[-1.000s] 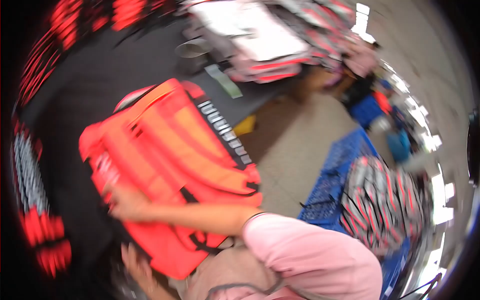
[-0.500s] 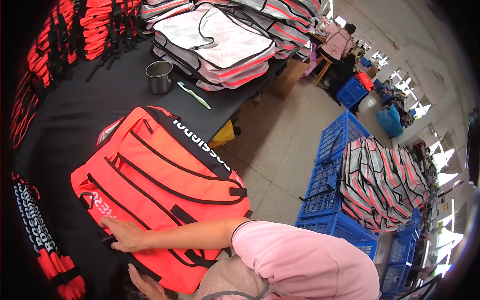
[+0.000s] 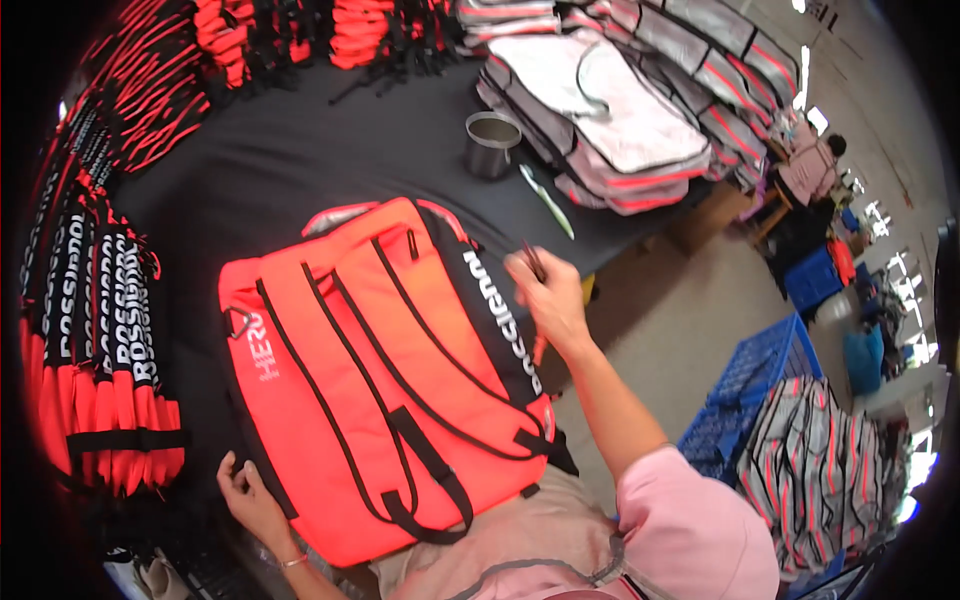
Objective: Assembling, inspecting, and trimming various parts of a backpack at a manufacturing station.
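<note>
A bright red-orange backpack [image 3: 330,400] with black trim and shoulder straps lies on the black-covered table, its strap side up. Beyond its right edge, my right hand [image 3: 556,305] is closed on a dark slim tool [image 3: 533,262], whose exact kind is too blurred to tell. Beside the bag's lower left edge, my left hand [image 3: 256,508] has its fingers apart and loosely bent, with nothing seen in them. A grey metal cup [image 3: 490,150] and a toothbrush-shaped white and green item [image 3: 547,200] stand and lie past the bag.
Grey and red bag pieces [image 3: 640,130] are stacked at the far right of the table. Bundles of red and black straps [image 3: 130,330] line the left and far edges. Blue crates [image 3: 745,375] and more grey bag pieces [image 3: 810,470] stand right. A person [image 3: 808,165] sits farther off.
My right hand has lifted off the backpack's left side and moved right, past its far edge. My left hand shows more fully beside the bag. The view has turned left.
</note>
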The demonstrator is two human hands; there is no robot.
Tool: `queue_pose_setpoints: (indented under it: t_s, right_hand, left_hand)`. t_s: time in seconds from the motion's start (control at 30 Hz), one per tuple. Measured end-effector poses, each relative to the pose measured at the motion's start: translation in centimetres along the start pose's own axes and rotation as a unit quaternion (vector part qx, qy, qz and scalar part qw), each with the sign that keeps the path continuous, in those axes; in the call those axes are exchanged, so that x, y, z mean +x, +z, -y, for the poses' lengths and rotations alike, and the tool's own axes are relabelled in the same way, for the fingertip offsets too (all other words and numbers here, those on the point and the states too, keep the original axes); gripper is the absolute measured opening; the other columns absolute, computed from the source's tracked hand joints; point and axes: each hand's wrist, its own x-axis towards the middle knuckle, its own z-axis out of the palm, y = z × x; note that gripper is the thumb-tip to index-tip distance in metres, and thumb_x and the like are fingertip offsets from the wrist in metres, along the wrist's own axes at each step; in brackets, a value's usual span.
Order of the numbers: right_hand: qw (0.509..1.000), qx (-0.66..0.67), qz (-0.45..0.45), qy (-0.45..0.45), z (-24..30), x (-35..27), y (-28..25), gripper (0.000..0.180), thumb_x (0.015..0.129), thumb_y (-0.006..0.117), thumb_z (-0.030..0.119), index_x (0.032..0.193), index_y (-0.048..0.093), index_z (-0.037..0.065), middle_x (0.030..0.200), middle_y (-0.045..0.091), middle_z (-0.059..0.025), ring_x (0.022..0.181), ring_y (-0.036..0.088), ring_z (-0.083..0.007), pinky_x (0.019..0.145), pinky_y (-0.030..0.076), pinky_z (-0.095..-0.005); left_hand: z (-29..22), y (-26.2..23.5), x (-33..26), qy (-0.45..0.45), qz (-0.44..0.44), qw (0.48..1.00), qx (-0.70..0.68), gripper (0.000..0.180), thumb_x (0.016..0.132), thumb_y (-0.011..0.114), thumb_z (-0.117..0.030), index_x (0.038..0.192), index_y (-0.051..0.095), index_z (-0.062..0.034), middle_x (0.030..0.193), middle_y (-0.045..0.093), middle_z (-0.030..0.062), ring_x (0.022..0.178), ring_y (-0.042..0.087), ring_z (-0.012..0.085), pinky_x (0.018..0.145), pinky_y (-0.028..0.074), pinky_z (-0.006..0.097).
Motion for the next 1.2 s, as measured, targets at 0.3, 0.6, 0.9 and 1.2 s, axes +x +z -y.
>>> queue_pose_setpoints:
  t_s: [0.3,0.6,0.9,1.2]
  right_hand:
    - [0.997,-0.066,-0.023,0.044,-7.9,-5.0,1.2,0.033,0.08,0.077,0.024,0.101,0.07,0.0,0.09,0.063,-0.0098,0.08,0.061,-0.0175,0.074,0.05,-0.0302]
    - [0.991,0.048,0.065,0.103,-6.2,-4.9,2.5,0.032,0.085,0.072,0.019,0.109,0.067,-0.001,0.079,0.064,-0.0009,0.065,0.054,-0.0072,0.06,0.046,-0.0245]
    - [1.0,0.007,0.025,0.019,-7.6,0.3,1.1,0.038,0.086,0.068,0.015,0.119,0.063,-0.002,0.099,0.068,-0.0091,0.092,0.063,-0.0156,0.085,0.05,-0.0296]
    - [0.981,-0.186,-0.033,-0.04,-10.2,12.4,0.7,0.048,0.086,0.063,0.015,0.129,0.055,-0.003,0.114,0.064,-0.0239,0.108,0.062,-0.0373,0.096,0.047,-0.0415]
  left_hand:
    - [-5.1,3.6,0.8,0.195,0.046,0.956,0.216,0.075,0.081,0.071,-0.013,0.147,0.036,-0.0032,0.149,0.039,0.0206,0.136,0.037,0.0376,0.114,0.029,0.045]
    - [-4.1,2.0,-1.4,0.156,0.036,0.953,0.256,0.089,0.076,0.075,-0.01,0.152,0.029,-0.0066,0.153,0.034,0.0193,0.136,0.035,0.0396,0.113,0.029,0.045]
    - [-3.3,1.7,-1.8,0.143,0.011,0.954,0.262,0.084,0.078,0.072,-0.01,0.152,0.031,-0.0062,0.154,0.034,0.0176,0.14,0.034,0.0362,0.114,0.027,0.043]
    - [-3.7,1.9,-1.8,0.147,0.002,0.95,0.274,0.082,0.079,0.072,-0.012,0.15,0.033,-0.0048,0.155,0.035,0.0151,0.141,0.034,0.0338,0.113,0.026,0.044]
